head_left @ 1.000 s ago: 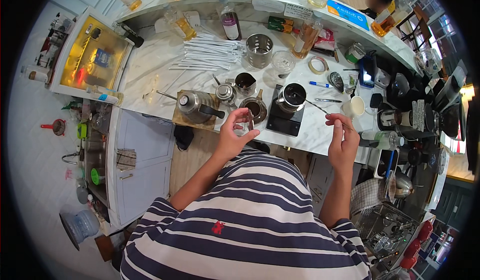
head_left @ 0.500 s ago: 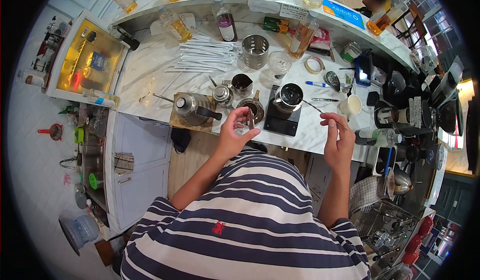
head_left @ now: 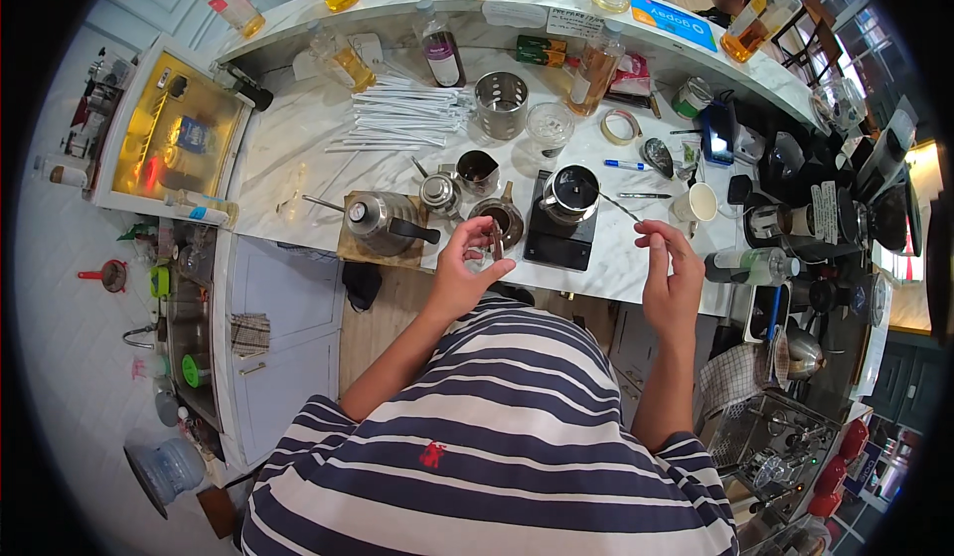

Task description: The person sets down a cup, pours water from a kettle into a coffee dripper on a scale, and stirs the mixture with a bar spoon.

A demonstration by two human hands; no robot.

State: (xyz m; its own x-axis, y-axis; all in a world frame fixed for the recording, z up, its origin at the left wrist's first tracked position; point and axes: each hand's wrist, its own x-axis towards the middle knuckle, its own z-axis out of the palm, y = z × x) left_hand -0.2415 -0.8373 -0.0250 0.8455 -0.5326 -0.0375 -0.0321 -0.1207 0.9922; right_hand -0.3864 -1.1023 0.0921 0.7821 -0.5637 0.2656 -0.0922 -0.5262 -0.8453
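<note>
My left hand (head_left: 471, 270) is closed around a narrow brown piece, which looks like the handle of the glass jug (head_left: 509, 220) just beyond it; the fingers partly hide both. In my right hand (head_left: 671, 276) the fingertips pinch a long thin metal spoon (head_left: 624, 210). Its far end reaches the rim of a silver cup (head_left: 573, 210) with dark contents. That cup stands on a black scale (head_left: 556, 250). Close by on the left are a small metal pot (head_left: 438, 196), a pitcher with dark liquid (head_left: 477, 170) and a gooseneck kettle (head_left: 373, 220) on a wooden board (head_left: 360, 250).
White wrapped straws (head_left: 402, 114), a perforated metal canister (head_left: 501, 105) and a clear plastic cup (head_left: 549, 129) lie farther back. Several bottles stand along the raised ledge. On the right are a white paper cup (head_left: 696, 204), a blue pen (head_left: 626, 164) and a clear bottle (head_left: 752, 268).
The view has shifted slightly. Both hands keep nearly the same places and grips, with the spoon still at the silver cup.
</note>
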